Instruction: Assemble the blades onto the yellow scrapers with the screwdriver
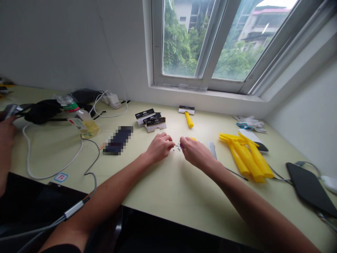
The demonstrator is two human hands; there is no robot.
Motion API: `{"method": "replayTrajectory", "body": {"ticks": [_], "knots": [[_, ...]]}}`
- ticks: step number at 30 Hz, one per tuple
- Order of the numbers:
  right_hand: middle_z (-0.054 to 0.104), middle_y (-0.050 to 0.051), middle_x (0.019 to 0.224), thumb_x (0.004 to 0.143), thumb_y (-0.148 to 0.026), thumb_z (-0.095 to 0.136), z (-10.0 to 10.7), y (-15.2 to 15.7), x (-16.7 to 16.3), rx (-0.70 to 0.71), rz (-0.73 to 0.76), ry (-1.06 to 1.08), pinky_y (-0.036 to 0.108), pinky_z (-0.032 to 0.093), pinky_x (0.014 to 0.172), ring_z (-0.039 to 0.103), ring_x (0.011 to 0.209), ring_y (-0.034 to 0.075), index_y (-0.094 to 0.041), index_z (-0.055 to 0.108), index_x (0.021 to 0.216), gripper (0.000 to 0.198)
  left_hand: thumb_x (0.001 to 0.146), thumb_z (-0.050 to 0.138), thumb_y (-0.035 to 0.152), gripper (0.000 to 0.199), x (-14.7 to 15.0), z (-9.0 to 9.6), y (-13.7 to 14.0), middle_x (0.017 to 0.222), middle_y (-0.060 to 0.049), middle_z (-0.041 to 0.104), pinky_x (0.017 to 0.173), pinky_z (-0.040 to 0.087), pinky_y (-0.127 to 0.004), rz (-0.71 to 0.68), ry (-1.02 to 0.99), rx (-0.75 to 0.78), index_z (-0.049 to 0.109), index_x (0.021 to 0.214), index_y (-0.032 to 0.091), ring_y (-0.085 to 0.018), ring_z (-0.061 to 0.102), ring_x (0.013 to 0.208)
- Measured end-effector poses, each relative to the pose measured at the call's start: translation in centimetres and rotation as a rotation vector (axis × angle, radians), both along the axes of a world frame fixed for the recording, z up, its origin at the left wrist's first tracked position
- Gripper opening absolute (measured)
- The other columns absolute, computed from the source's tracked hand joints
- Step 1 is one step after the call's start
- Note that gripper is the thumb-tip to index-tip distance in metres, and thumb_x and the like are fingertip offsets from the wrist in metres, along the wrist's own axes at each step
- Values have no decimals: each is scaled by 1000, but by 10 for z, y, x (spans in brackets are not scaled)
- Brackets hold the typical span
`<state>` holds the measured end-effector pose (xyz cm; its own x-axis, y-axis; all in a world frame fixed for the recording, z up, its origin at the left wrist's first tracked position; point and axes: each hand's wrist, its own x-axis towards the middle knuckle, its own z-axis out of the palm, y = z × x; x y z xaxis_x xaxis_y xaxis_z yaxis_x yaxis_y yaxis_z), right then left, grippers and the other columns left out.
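Flanking the small metal bits on the counter are your left hand and right hand, fingers drawn narrow; whether they hold anything, I cannot tell. Each bit should be light, hard and slippery, so pinch it by its edges.

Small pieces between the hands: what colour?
The small pieces look silvery, best seen in the head view.

Small metal pieces between the hands, open tabletop nearer, yellow handles blocking right
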<state>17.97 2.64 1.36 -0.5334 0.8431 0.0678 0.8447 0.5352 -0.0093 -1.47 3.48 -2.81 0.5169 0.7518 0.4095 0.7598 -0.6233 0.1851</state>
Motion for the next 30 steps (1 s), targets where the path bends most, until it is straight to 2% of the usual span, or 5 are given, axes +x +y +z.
{"method": "replayTrajectory", "body": {"ticks": [4, 7, 14, 20, 30], "knots": [[66, 3, 76, 95, -31, 42, 26, -26, 21, 46, -24, 24, 28, 20, 52, 59, 60, 16, -21, 48, 86, 15, 92, 54, 25, 20, -9, 13, -9, 97, -4, 70, 85, 35, -38, -91, 83, -33, 74, 93, 21, -21, 54, 96], [65, 1, 69, 95, -39, 43, 33, -49, 33, 31, 28, 38, 28, 19, 51, 57, 56, 15, -21, 48, 83, 22, 92, 51, 29, 23, -5, 18, -18, 97, -6, 68, 89, 31, -42, -97, 187, -53, 73, 89, 20, -24, 53, 100], [64, 0, 71, 97, -34, 41, 4, -83, 37, -96, 247, -20, 31, 16, 51, 56, 55, 14, -21, 47, 83, 20, 91, 50, 37, 29, 6, 17, -23, 101, -10, 60, 91, 31, -44, -52, 239, -125, 68, 107, 19, -26, 50, 100], [62, 1, 78, 97, -40, 38, 4, -96, 23, -124, 386, 11, 32, 20, 53, 57, 63, 15, -22, 48, 89, 22, 93, 47, 32, 30, 7, 17, -22, 100, -9, 59, 90, 32, -42, -55, 196, -113, 67, 112, 20, -24, 50, 99], [59, 4, 85, 98, -29, 36, -31, -92, 15, -1, 269, 7, 33, 30, 60, 55, 74, 19, -21, 53, 91, 20, 93, 49, 27, 25, 5, 12, -20, 98, -8, 63, 88, 34, -40, -86, 124, -79, 70, 104, 19, -22, 53, 95]]}}
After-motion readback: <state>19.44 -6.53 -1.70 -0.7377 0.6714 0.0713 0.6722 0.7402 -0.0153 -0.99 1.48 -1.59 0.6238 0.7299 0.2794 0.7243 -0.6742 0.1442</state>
